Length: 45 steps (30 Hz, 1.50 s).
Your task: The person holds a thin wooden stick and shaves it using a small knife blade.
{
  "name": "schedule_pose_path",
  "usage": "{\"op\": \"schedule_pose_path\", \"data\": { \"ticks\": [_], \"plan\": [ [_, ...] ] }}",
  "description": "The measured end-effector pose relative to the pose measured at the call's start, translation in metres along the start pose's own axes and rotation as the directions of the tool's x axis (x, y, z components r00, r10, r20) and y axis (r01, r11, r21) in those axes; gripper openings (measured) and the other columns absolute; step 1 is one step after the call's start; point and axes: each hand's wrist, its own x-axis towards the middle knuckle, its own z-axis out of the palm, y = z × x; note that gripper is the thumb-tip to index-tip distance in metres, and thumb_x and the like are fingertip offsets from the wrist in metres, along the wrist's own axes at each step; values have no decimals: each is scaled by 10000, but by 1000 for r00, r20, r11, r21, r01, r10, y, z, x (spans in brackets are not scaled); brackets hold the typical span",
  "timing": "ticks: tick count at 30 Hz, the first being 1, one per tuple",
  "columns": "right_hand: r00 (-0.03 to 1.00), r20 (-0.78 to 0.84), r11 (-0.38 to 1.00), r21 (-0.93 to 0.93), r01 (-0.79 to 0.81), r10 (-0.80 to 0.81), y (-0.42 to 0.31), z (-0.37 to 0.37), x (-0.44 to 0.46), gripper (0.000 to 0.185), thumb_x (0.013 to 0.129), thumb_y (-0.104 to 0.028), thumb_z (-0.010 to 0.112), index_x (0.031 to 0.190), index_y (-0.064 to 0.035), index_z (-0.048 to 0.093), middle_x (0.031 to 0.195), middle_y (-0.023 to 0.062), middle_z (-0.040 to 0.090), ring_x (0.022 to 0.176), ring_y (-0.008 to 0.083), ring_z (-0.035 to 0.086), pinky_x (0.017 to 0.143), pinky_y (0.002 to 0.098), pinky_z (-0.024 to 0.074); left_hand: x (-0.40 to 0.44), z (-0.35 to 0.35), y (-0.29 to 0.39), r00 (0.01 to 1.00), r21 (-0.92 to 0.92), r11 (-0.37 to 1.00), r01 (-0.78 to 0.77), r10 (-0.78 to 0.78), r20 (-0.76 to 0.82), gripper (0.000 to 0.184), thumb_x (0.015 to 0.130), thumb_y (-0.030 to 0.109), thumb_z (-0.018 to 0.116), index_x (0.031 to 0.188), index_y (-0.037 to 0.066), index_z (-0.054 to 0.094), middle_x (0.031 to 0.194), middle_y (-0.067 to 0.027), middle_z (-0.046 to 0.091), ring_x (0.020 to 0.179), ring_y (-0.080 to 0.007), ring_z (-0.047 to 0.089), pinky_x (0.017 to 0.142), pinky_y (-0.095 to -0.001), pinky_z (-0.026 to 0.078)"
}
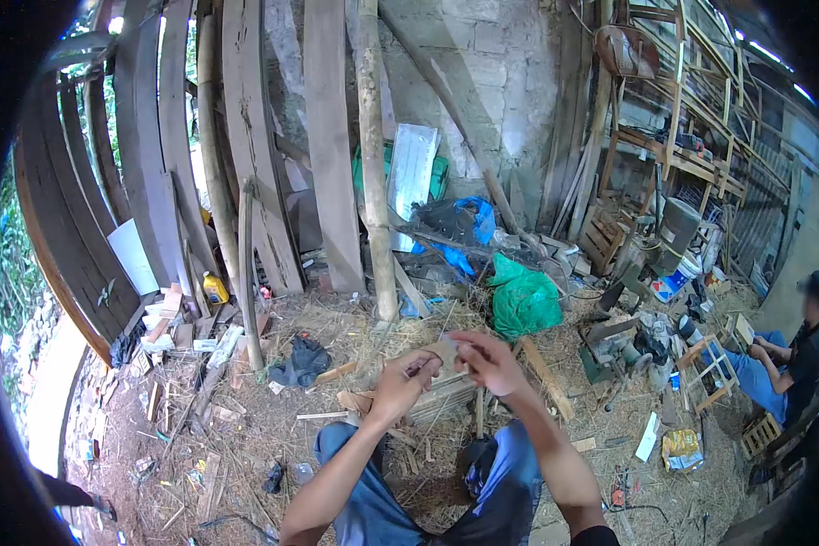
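Note:
My left hand point(407, 382) is in front of me above my knees, its fingers curled in. Close beside it, my right hand point(489, 364) has its fingers bent toward the left one. A small pale, thin piece point(445, 349) shows between the two hands; its kind is too small to tell, and the fingers partly cover it. Just below the hands is a low wooden block or bench of boards point(446, 403), between my knees in blue jeans point(510, 473). A dark object point(476, 462) lies by my right leg, partly hidden.
Wood scraps and straw litter the ground. A green sack point(524, 298) and black plastic bag point(300, 362) lie ahead. Tall planks point(332, 146) and a pole point(373, 164) lean at the wall. On the right, a seated person point(796, 355) is near a small wooden frame point(706, 371).

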Motion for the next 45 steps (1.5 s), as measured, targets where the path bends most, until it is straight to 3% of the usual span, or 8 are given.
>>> {"op": "schedule_pose_path", "data": {
  "ticks": [7, 9, 19, 22, 25, 30, 33, 45],
  "plan": [
    [999, -33, 997, 66, -29, 31, 7, -3, 1, 200, 926, -162, 558, 1048, -17, 622, 727, -12, 584, 494, 19, 386, 436, 181, 306, -10, 10, 3, 996, 18, 1000, -26, 24, 83, 134, 896, 118, 594, 958, 5, 632, 726, -4, 603, 588, -60, 501, 522, -227, 405],
    [997, -45, 998, -18, 68, -69, 11, 3, 1, 183, 922, -161, 566, 992, -7, 637, 716, -14, 587, 500, 17, 399, 440, 180, 313, -9, 12, 4, 990, 286, 949, -135, 141, -2, 106, 871, 89, 617, 933, 8, 645, 696, -6, 608, 591, -60, 509, 535, -233, 414],
    [999, -8, 997, -64, -50, 49, -1, -10, 5, 166, 911, -155, 573, 909, -13, 658, 693, -30, 584, 517, 28, 434, 453, 195, 344, -20, 23, 30, 943, 465, 844, -267, 329, -55, 95, 813, 41, 654, 877, -25, 631, 690, -111, 618, 586, -127, 568, 543, -272, 447],
    [953, -286, 983, -174, 54, -103, -8, -32, 16, 184, 916, -167, 565, 902, -9, 658, 679, -35, 578, 505, 19, 419, 438, 193, 325, -30, 22, 34, 965, 521, 826, -215, 261, -17, 92, 802, 39, 663, 860, -24, 630, 734, -130, 639, 597, -148, 594, 548, -287, 459],
    [973, -225, 992, 124, -21, 49, -11, -47, 20, 178, 912, -165, 572, 935, -7, 652, 668, -30, 587, 505, 28, 432, 435, 201, 333, -32, 23, 32, 939, 528, 803, -276, 342, -30, 90, 788, 46, 669, 826, -23, 625, 727, -130, 629, 588, -178, 605, 546, -292, 469],
    [996, -79, 999, -15, 50, -51, -4, -3, 6, 185, 906, -191, 591, 910, -18, 656, 651, -34, 573, 479, 26, 397, 417, 196, 319, -12, 30, 28, 786, 757, 499, -423, 617, 32, 87, 757, 32, 644, 824, 23, 590, 735, -105, 557, 624, -275, 588, 538, -347, 473],
    [994, -63, 995, 46, -84, 87, -6, -3, 3, 188, 915, -178, 579, 952, -2, 634, 693, -12, 586, 443, 19, 368, 397, 177, 282, -12, 28, 26, 730, 811, 360, -461, 674, 116, 99, 756, 10, 621, 828, 40, 561, 741, -102, 532, 633, -294, 574, 534, -379, 462],
    [995, -98, 998, -60, 15, -21, 12, -3, 19, 181, 901, -168, 592, 894, -2, 664, 680, -19, 590, 475, 27, 401, 424, 200, 328, -16, 23, 28, 820, 750, 527, -399, 572, 34, 62, 739, -3, 618, 766, 2, 563, 706, -151, 538, 623, -337, 568, 547, -387, 453]
  ]
}}
